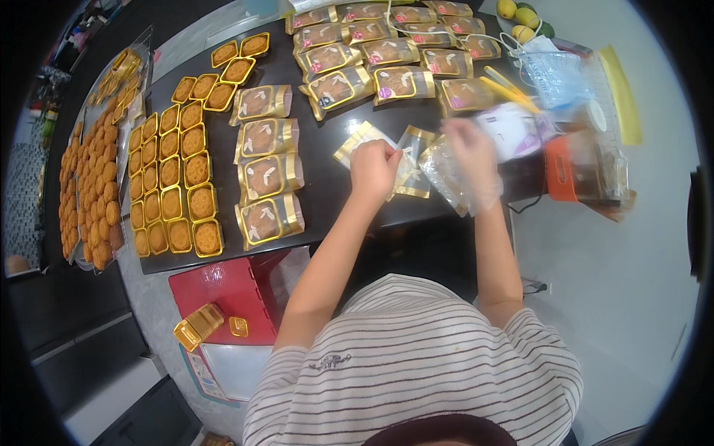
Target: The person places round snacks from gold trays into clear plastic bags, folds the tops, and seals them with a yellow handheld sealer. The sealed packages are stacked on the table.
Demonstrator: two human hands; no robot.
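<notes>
My left hand (374, 166) is over the dark table, fingers curled and thumb against them. Flat clear-and-gold packaging bags (417, 181) lie under and beside it; whether it pinches one is unclear. To its right, my right hand (471, 148) is raised and blurred by motion. Crinkled clear plastic (446, 173) lies against its palm side, and sheer film also shows around the wrist. Whether the fingers grip this plastic cannot be made out. Left of my hands is a column of bagged mooncakes (262, 175) in gold trays.
Unbagged mooncakes (169, 173) in gold trays fill the table's left side. More bagged ones (396, 83) stand in rows at the back. Yellow-handled scissors (510, 89), a white cable (424, 32) and an orange-fronted device (560, 167) are at right. A red box (217, 279) stands below the front edge.
</notes>
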